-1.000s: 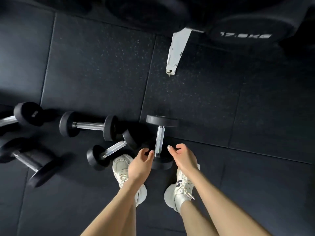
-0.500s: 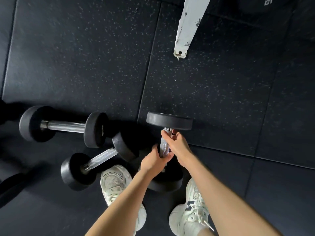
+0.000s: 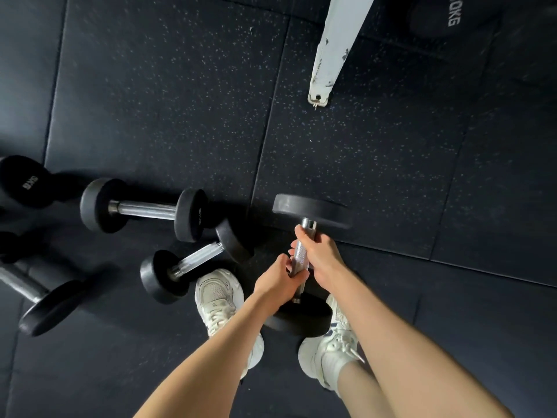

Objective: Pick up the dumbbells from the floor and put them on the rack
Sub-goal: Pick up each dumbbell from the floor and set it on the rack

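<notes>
A black dumbbell with a knurled steel handle points away from me between my feet. My left hand is wrapped around the lower part of its handle, and my right hand grips the upper part just below the far head. Its near head sits low between my shoes. Several more black dumbbells lie on the floor to the left: a small one beside my left shoe, a longer one behind it, and another at the left edge.
The white leg of the rack comes down to the floor at the top centre. A large black weight marked in kilograms sits at the top right. My white shoes stand on dark rubber floor tiles.
Both hands went from open near the handle to closed around it. The view has dropped closer to the floor, and the dumbbell looks raised slightly at its far end.
</notes>
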A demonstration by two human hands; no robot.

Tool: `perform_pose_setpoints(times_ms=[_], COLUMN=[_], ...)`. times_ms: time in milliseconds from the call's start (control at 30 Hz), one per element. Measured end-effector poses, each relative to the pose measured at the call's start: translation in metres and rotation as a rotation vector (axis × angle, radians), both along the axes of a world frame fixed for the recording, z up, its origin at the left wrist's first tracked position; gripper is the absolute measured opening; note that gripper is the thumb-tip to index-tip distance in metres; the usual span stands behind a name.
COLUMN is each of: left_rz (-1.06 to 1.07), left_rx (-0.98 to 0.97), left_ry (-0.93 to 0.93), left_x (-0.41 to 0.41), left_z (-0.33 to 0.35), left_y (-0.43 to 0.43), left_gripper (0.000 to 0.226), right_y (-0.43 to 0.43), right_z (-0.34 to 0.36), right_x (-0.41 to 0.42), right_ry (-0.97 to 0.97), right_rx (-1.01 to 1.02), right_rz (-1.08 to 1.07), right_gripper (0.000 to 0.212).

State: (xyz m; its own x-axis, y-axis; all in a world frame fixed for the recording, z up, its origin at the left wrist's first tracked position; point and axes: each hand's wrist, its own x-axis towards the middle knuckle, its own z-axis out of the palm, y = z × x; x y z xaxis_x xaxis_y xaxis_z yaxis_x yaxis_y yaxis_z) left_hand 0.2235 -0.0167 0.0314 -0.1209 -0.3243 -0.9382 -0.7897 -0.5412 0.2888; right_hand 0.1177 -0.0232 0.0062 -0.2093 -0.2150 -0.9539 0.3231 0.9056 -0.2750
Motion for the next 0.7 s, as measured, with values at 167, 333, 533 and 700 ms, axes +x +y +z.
perform_pose_setpoints(times_ms=[167,333,533,700], left_rz=[0.076,0.127,0.074,-0.065], left_rx=[0.029,0.007,-0.079,-0.257], left_ry=[0.081,0.181,0.270,0.321], left_x=[0.004,0.007,0.005,-0.006], left_z=[0.119,0.284,0.478,0.587], left_y=[0.000,-0.018,-0.056,-0.101], left_gripper=[0.026,0.024,0.024,0.034], right_y=[-0.002,-0.018,-0.048,-0.080], right_z=[0.135,0.310,0.503,0.624], right_x=[-0.004,-0.007,-0.009,-0.020], right_ry=[0.009,0.013,0.118,0.209], right_rx=[-0.037,-0.127,-0.268,-0.423], right_rz=[0.018,0.017,0.017,-0.020], right_gripper=[0.044,0.041,0.034,0.030])
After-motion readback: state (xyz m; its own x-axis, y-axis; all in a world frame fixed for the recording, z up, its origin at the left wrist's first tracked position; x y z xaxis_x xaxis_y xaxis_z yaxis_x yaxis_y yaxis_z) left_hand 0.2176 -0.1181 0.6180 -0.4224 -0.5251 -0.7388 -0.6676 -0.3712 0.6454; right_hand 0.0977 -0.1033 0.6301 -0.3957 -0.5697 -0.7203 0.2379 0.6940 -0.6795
